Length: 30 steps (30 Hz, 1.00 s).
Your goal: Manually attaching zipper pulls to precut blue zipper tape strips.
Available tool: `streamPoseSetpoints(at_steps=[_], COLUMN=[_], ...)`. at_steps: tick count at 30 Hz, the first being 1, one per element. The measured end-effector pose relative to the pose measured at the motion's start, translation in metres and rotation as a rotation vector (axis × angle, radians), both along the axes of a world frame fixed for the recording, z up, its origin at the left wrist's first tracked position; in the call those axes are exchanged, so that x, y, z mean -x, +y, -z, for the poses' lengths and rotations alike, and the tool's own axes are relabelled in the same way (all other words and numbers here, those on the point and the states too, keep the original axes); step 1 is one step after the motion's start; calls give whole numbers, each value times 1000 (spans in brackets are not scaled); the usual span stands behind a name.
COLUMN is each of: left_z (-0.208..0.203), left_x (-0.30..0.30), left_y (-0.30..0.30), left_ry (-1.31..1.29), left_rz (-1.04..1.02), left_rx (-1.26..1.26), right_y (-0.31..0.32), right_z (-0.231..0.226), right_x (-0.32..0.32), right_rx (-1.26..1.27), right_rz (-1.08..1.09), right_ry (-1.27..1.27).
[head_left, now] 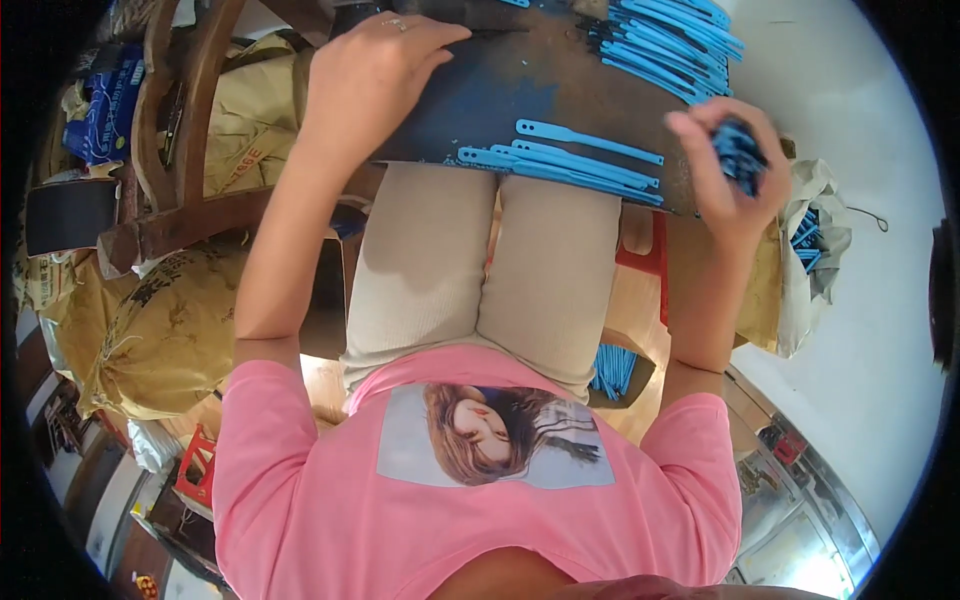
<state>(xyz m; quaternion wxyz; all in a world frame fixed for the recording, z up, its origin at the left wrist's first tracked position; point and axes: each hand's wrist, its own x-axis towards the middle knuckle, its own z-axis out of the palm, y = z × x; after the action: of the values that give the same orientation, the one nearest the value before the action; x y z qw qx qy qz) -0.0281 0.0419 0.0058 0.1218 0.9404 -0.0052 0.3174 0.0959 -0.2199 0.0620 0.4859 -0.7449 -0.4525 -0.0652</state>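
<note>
My left hand [372, 72] is over the far left of the dark work table, thumb and forefinger drawn together in a pinch. A thin dark strip lies by the fingertips; whether they grip anything is too small to tell. On the right, my right hand [738, 165] curls around a clump of small black-and-blue pieces [738, 156], raised off the table's right edge. Several flat blue plastic strips [570, 165] with holes in one end lie along the near edge. A larger heap of such strips [670, 45] is at the far right.
The dark table [450, 110] reaches over my lap. To its right hangs a pale sack [815, 240] with blue strips inside. More strips [615, 370] fill a box below. Wooden chair rails [190, 220] and brown paper sacks [160, 330] crowd the left.
</note>
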Motion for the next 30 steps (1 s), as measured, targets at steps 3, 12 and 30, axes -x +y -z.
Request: streamPoseSetpoints(at_steps=[3,12,30], left_z=[-9,10,-8], left_x=[0,-5,-3], left_y=[-6,-6,-62], left_ry=[93,139,102], left_rz=[5,-30,80], left_rx=[-37,-55,286], right_y=[-4,-15,-5], right_z=[-2,12,10], right_x=[-7,-18,-26], right_rx=[415,935,838], right_rz=[-62,-81,-153], right_ry=[-56,-226,-266])
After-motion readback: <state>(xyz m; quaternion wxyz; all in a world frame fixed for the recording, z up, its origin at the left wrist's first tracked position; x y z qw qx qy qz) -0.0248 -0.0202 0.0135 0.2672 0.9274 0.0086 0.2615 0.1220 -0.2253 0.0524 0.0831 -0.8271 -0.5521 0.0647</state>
